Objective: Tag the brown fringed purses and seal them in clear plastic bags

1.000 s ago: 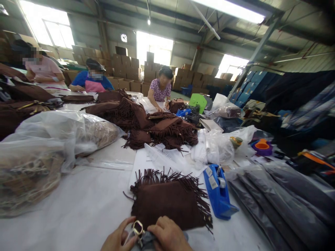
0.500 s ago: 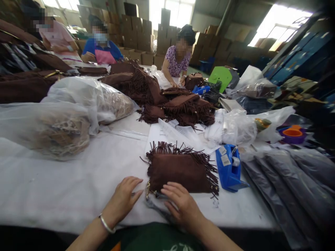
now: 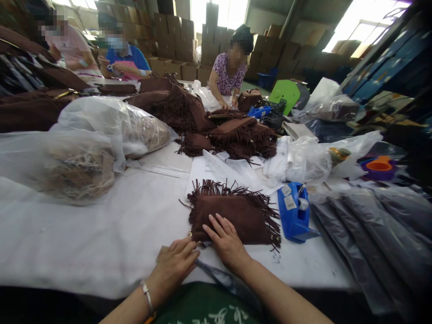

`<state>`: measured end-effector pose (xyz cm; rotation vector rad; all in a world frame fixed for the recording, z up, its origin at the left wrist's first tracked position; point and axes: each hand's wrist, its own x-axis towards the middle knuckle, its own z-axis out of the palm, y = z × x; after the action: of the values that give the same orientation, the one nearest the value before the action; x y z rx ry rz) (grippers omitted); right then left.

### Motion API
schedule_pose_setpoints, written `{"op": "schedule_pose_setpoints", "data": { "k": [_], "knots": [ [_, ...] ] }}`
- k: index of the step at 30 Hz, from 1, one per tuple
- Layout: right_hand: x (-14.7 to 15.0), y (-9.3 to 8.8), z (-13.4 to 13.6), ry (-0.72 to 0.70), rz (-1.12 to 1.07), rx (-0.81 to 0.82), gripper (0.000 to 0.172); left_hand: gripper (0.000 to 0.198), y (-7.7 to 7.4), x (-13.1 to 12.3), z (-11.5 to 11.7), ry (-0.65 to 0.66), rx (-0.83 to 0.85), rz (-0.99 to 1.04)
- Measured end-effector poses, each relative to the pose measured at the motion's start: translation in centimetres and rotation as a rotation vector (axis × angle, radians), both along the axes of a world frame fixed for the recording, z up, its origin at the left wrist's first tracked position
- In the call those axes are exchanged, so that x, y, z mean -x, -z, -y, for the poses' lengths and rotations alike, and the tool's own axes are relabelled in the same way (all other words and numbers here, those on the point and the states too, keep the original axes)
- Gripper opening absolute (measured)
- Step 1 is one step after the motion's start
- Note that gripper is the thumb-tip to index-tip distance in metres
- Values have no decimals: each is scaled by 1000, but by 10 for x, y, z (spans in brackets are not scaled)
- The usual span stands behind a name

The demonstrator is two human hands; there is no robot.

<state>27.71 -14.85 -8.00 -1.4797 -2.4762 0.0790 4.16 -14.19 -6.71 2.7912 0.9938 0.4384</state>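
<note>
A brown suede bag with fringe (image 3: 236,211) lies flat on the white table (image 3: 101,234) right in front of me. My right hand (image 3: 225,240) rests flat on the bag's near edge, fingers spread. My left hand (image 3: 175,263) sits on the table just left of it, fingertips at the bag's near left corner by a gold metal clasp (image 3: 191,235). A thin dark strap or sheet (image 3: 216,274) trails from under the bag toward me.
A blue tape dispenser (image 3: 294,213) stands right of the bag, grey plastic bags (image 3: 371,238) beyond it. Clear bags of material (image 3: 84,144) fill the left. A heap of brown fringed bags (image 3: 216,128) lies further back, where three people work.
My right hand has slid up onto the bag and flattened. My left hand has moved in close to the bag's corner. The view has tilted down since a second ago.
</note>
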Motion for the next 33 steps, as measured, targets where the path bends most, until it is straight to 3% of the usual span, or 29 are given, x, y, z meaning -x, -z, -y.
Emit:
{"op": "schedule_pose_setpoints", "data": {
  "k": [3, 6, 9, 13, 15, 17, 20, 23, 28, 33],
  "knots": [
    [-2, -9, 1, -2, -8, 64, 60, 10, 7, -20, 2, 66, -34, -46],
    [-3, -21, 5, -21, -21, 164, 56, 18, 13, -44, 3, -1, -31, 59],
    [-2, -18, 11, -24, -7, 144, 62, 19, 15, -50, 6, -77, -12, 170],
    [-1, 6, 16, -22, 60, -29, 62, 21, 16, -17, 7, -38, 65, 299],
    [-1, 15, 16, -1, 55, -87, 59, 28, 17, 6, 5, -106, 71, 273],
    [0, 17, 13, 22, 33, -122, 55, 30, 19, 23, 0, -208, 88, 207],
    [-3, 12, 5, 12, -4, -127, 51, 18, 16, 34, -6, -271, 173, 178],
    [-8, 0, -3, -3, -63, -74, 48, 11, 4, 34, -11, -336, 349, 231],
    [-2, -21, -7, 38, -187, 57, 54, 29, -20, 43, -15, -514, 983, 383],
    [14, -21, -2, -13, -203, 124, 58, 46, -8, 48, -3, -672, 1272, 625]
  ]
}}
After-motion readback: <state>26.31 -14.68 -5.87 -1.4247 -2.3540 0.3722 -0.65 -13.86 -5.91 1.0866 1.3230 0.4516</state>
